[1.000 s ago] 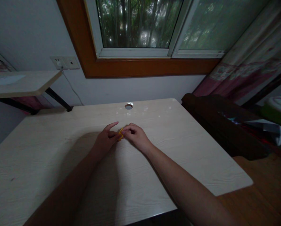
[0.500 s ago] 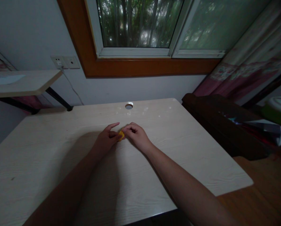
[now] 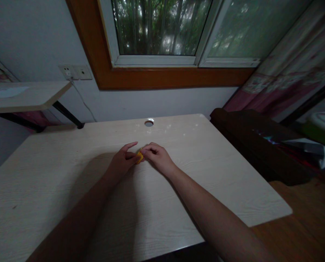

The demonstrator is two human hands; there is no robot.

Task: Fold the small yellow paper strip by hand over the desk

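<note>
A small yellow piece [image 3: 139, 157] is between my two hands over the middle of the pale wood-grain table [image 3: 211, 163]; it is too small and too covered by fingers to name its kind. My left hand [image 3: 123, 159] pinches its left side between thumb and lower fingers, with the index finger stretched out above. From the right, my right hand [image 3: 157, 155] closes thumb and fingertips on the upper right edge of the same piece. Both hands are low, close to the tabletop.
Behind my hands, a round cable hole [image 3: 149, 123] sits near the table's back edge. A raised shelf [image 3: 42, 96] on black legs stands at the left. Dark wooden furniture [image 3: 249, 142] adjoins the right side. A window [image 3: 162, 32] and a wall socket [image 3: 75, 72] are beyond.
</note>
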